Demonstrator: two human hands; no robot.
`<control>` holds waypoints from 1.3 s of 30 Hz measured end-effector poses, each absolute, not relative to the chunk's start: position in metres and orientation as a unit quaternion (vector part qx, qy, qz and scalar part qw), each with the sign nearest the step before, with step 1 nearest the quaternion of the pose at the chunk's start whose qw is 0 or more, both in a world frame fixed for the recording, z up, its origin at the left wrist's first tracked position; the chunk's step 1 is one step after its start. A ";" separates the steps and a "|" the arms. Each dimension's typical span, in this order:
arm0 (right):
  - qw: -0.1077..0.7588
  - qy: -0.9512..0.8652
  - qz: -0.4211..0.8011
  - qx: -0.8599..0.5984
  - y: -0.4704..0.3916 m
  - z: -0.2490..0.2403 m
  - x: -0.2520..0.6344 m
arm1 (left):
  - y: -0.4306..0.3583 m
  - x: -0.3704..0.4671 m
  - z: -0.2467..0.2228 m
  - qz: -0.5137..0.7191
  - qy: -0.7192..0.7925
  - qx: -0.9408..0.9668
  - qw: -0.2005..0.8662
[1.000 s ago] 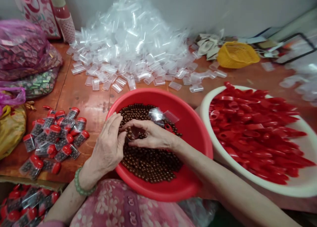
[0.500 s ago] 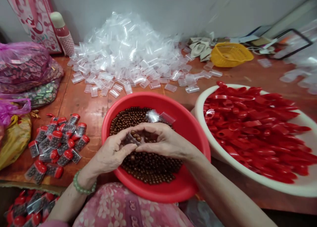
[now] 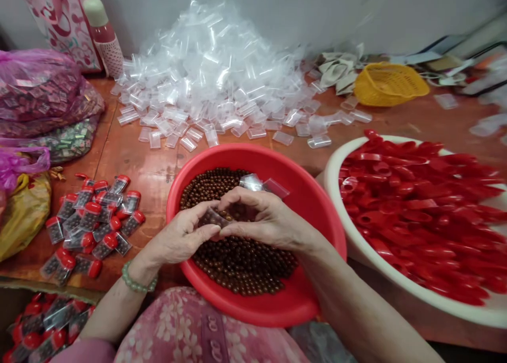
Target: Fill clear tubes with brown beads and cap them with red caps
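Head view: left hand (image 3: 180, 239) is pinching a clear case (image 3: 209, 216).
Right hand (image 3: 269, 220): curving around its end; whether it is gripping, cannot tell.
Clear case: slanting above the red basin (image 3: 312, 204), showing dark beads (image 3: 216, 221) inside.

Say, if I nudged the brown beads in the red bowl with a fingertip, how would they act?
The brown beads look round, so they would probably roll and slide over one another. Their shiny surfaces suggest they may be a bit slippery to pinch. The raised wall of the red bowl should likely keep most from rolling away.
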State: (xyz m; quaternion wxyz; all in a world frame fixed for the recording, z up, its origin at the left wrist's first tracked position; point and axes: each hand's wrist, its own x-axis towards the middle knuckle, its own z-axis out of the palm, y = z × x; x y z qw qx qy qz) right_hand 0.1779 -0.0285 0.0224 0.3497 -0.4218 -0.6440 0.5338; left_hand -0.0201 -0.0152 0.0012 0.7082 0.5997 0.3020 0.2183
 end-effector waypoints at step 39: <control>0.325 -0.656 0.412 -0.542 -0.054 0.022 0.219 | -0.014 -0.017 0.020 0.284 0.297 0.553 0.725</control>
